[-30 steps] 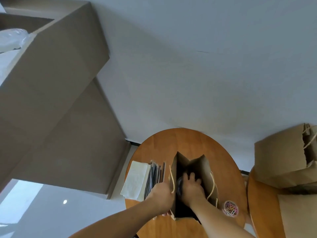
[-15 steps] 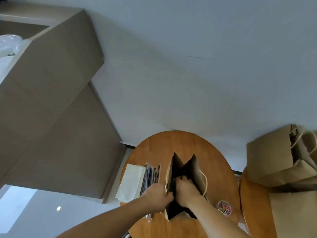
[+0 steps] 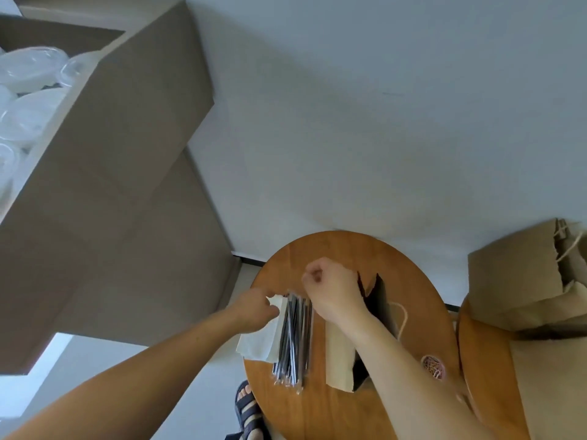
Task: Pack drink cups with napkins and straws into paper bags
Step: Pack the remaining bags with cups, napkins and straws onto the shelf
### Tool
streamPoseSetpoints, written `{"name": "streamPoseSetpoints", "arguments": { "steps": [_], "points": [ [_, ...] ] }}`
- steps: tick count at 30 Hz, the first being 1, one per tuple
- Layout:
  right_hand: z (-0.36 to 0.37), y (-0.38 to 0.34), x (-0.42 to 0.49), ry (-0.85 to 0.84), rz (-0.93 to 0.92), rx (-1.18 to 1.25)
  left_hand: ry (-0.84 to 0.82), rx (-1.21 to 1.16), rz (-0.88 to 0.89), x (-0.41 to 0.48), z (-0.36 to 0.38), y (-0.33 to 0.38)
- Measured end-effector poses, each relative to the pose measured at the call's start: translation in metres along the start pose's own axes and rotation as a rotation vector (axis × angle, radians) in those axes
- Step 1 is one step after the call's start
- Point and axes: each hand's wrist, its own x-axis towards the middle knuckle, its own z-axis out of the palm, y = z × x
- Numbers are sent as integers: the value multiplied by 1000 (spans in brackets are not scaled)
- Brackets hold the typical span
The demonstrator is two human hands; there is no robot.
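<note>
A brown paper bag (image 3: pixel 339 360) stands open on the round wooden table (image 3: pixel 333 249), partly behind my right forearm. To its left lie a bundle of dark wrapped straws (image 3: pixel 293 338) and a stack of white napkins (image 3: pixel 257 344). My left hand (image 3: pixel 254 309) pinches the far corner of the top napkin, which is lifted a little. My right hand (image 3: pixel 333 287) hovers over the far ends of the straws with its fingers curled; whether a straw sits between them is hidden. Clear plastic cups (image 3: pixel 28 90) fill the cardboard box (image 3: pixel 127 154) at the upper left.
Filled paper bags (image 3: pixel 514 281) stand on a second table at the right. A small round tub of coloured clips (image 3: pixel 433 366) sits near the open bag's right side. A foot in a sandal (image 3: pixel 247 408) shows below the table edge.
Both hands have left the bag. The right hand came out of its mouth and moved left over the straws; the left hand let go of the bag's rim and reached the napkins.
</note>
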Motion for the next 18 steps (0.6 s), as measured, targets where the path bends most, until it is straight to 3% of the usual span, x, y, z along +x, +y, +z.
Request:
{"name": "streamPoseSetpoints", "arguments": {
  "steps": [7, 18],
  "points": [
    [116, 17, 36, -278, 248, -78, 8, 15, -46, 28, -2, -59],
    [228, 87, 47, -206, 659, -27, -22, -87, -225, 57, 37, -122]
  ]
}}
